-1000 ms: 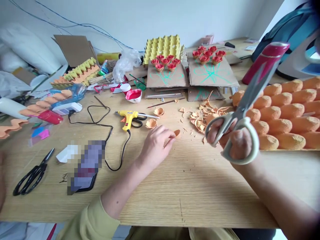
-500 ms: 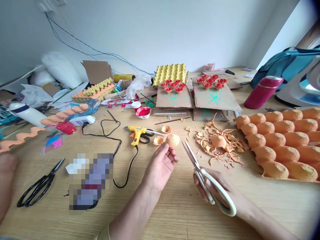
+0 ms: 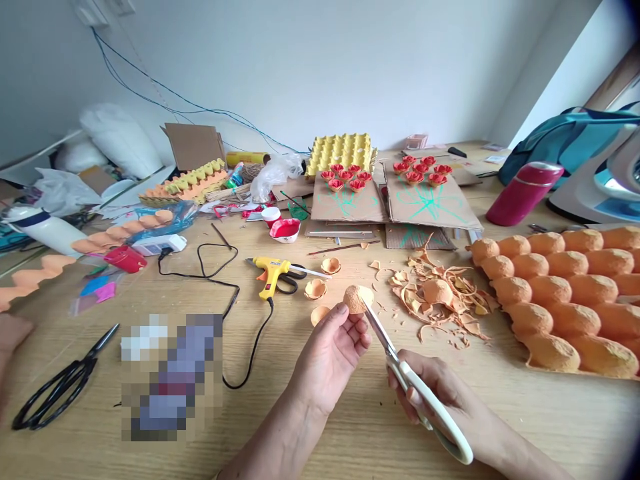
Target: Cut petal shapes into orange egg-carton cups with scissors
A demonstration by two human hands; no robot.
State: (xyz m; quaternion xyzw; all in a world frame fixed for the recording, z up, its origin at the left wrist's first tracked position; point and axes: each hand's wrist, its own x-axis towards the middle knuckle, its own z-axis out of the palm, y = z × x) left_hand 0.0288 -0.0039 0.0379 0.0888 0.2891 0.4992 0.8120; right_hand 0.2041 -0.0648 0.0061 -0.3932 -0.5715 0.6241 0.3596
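My left hand (image 3: 333, 350) pinches a small orange egg-carton cup (image 3: 357, 299) just above the wooden table (image 3: 320, 433). My right hand (image 3: 440, 393) grips white-handled scissors (image 3: 410, 380), whose blade tips touch the right side of the cup. Another cut orange cup piece (image 3: 319, 315) lies on the table just left of my left hand. A heap of orange trimmings (image 3: 440, 293) lies to the right of the cup.
An orange egg tray (image 3: 560, 293) fills the right side. A yellow glue gun (image 3: 273, 275) with black cord, black scissors (image 3: 60, 387), cardboard sheets with red paper flowers (image 3: 425, 190), a yellow egg tray (image 3: 343, 147) and a pink bottle (image 3: 523, 193) stand around. Another person's hand (image 3: 13, 330) shows at the far left.
My right hand came down from up high with the scissors to the table. My left hand lifted the orange cup off the table, and the blades have now met its side.
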